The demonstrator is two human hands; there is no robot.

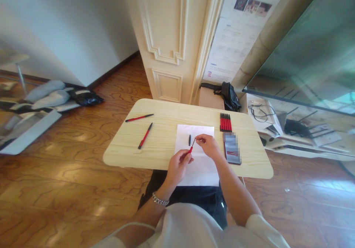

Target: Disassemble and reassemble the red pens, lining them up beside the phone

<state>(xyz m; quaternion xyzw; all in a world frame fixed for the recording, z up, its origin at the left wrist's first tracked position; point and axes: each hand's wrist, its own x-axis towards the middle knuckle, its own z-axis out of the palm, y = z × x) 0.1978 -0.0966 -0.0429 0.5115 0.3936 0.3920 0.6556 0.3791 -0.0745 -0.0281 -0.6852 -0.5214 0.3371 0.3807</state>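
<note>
My left hand (179, 165) is closed around the red barrel of a ballpoint pen (190, 150). A thin dark refill (193, 142) sticks up out of that barrel. At the refill's upper end, the fingers of my right hand (207, 144) are pinched together; what they hold there is too small to make out. A short black pen tip section (189, 140) lies on the white paper (199, 170), just left of the refill. Two red and black pens rest apart on the left of the table, one pen (139, 118) farther back and the other pen (145, 136) nearer.
Several red and black pens (225, 122) lie side by side at the table's (163, 129) right. Below them is a phone-like flat object (232, 150), partly blurred out. A black bag (230, 97) sits on a box behind the table. A large screen (310, 52) stands at the right.
</note>
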